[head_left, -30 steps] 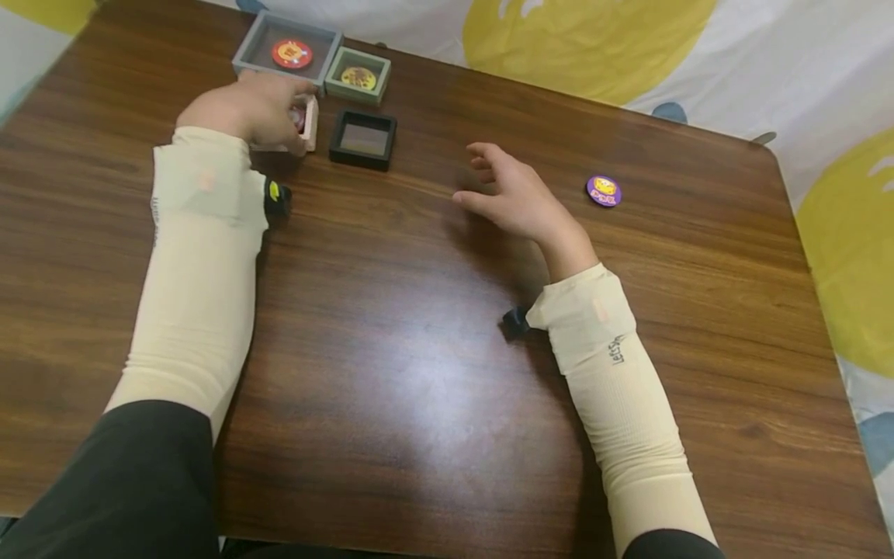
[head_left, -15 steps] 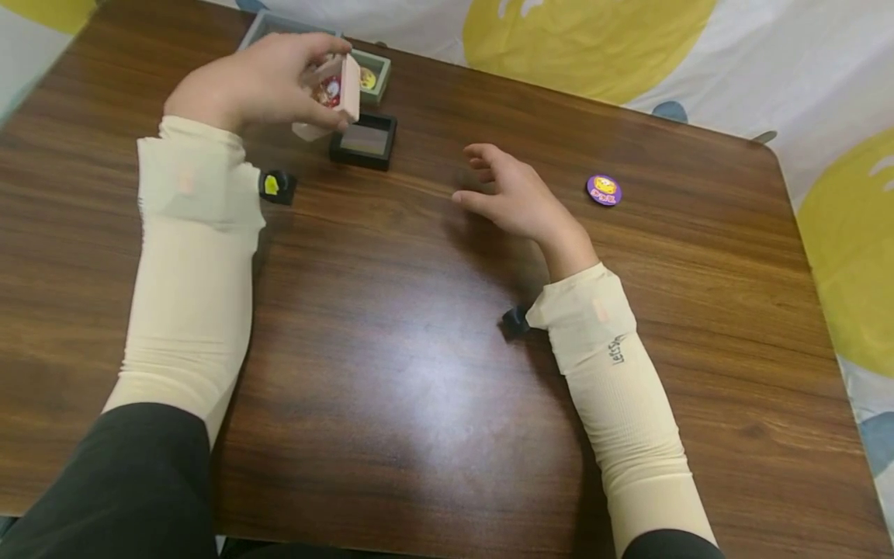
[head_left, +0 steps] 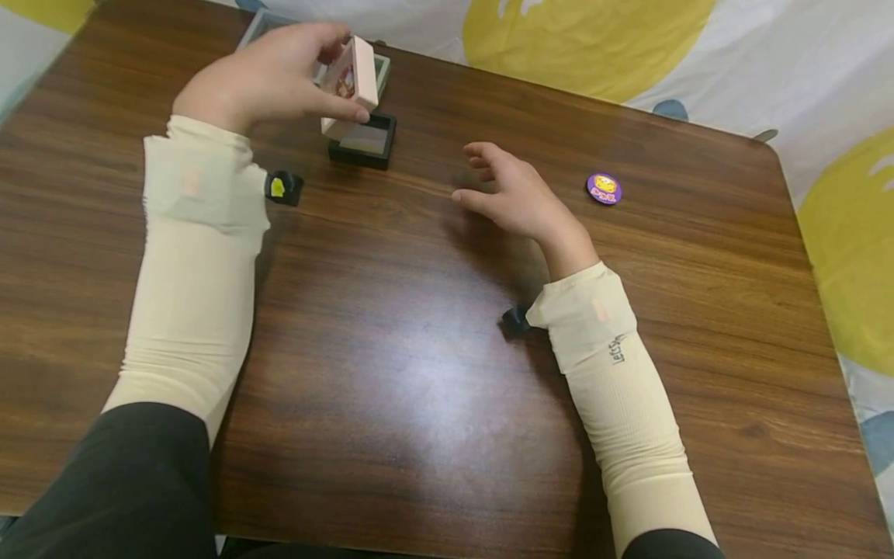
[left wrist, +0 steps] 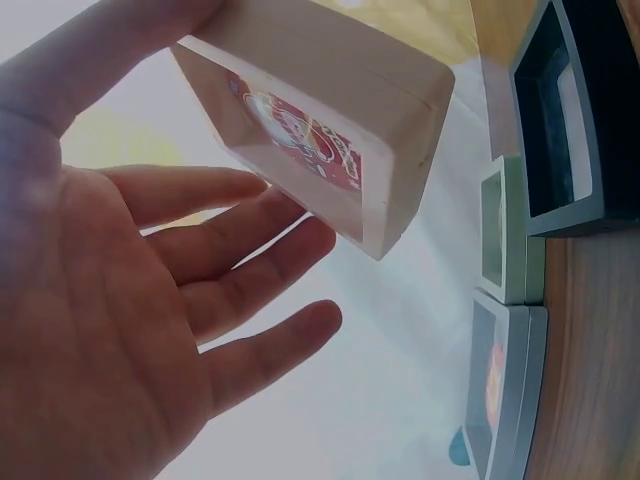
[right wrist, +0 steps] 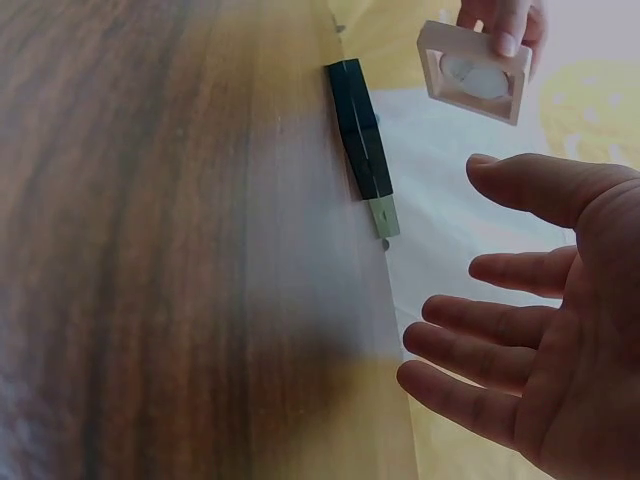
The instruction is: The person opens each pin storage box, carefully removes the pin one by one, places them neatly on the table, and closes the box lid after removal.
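My left hand point(head_left: 261, 81) holds a pale pink display frame point(head_left: 364, 71) in the air, tilted up on its side, between thumb and fingers. Inside the frame sits a red patterned round badge point(left wrist: 300, 135); its whitish back point(right wrist: 474, 76) shows in the right wrist view. Below the held frame, a black display frame point(head_left: 358, 162) lies on the table. My right hand point(head_left: 524, 198) hovers over the middle of the table, fingers relaxed, holding nothing. A purple round badge point(head_left: 604, 189) with a yellow picture lies to its right.
Behind the left hand, a green frame point(head_left: 382, 71) and a grey frame point(left wrist: 510, 370) stand near the table's back edge, both partly hidden in the head view. A patterned cloth point(head_left: 587, 46) hangs behind the brown wooden table point(head_left: 391, 326).
My left hand has picked the pink frame up off the table, moved it rightward and back, and tipped it further upright. My right hand has stayed in place.
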`<action>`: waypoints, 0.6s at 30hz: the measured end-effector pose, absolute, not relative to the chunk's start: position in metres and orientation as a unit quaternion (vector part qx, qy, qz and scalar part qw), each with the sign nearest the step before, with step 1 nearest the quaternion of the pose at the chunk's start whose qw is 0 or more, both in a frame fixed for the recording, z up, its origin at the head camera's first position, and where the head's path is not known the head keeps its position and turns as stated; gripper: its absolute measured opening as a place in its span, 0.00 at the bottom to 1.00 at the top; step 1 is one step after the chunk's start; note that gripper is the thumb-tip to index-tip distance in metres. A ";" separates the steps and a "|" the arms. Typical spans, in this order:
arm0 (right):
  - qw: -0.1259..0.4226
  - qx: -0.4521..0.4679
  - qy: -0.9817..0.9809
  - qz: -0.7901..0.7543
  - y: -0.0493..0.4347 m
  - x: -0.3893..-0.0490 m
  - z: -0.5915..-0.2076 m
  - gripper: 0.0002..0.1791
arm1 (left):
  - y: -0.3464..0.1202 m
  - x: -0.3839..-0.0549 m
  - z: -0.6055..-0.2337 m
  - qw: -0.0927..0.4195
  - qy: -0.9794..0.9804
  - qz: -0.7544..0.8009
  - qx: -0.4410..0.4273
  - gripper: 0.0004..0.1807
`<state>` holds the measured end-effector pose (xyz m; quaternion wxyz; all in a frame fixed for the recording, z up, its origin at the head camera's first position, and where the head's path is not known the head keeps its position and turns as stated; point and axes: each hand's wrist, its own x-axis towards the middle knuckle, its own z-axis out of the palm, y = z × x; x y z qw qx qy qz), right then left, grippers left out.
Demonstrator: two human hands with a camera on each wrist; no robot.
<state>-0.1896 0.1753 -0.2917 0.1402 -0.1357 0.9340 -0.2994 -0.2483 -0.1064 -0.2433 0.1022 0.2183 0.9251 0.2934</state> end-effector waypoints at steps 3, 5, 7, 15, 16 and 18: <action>0.139 -0.136 0.935 -0.298 0.175 -0.190 -0.292 0.37 | -0.105 -0.249 -0.244 0.090 0.930 0.279 0.224 0.40; 0.140 -0.137 0.935 -0.297 0.175 -0.189 -0.292 0.37 | -0.105 -0.249 -0.244 0.090 0.932 0.272 0.223 0.41; 0.140 -0.137 0.935 -0.297 0.175 -0.189 -0.293 0.37 | -0.105 -0.249 -0.244 0.094 0.932 0.269 0.224 0.42; 0.141 -0.136 0.933 -0.300 0.174 -0.188 -0.291 0.36 | -0.101 -0.245 -0.242 0.106 0.916 0.288 0.259 0.45; 0.140 -0.137 0.933 -0.302 0.174 -0.188 -0.291 0.36 | -0.100 -0.245 -0.241 0.107 0.913 0.294 0.261 0.45; 0.140 -0.136 0.933 -0.303 0.173 -0.188 -0.291 0.36 | -0.099 -0.243 -0.240 0.115 0.910 0.304 0.257 0.46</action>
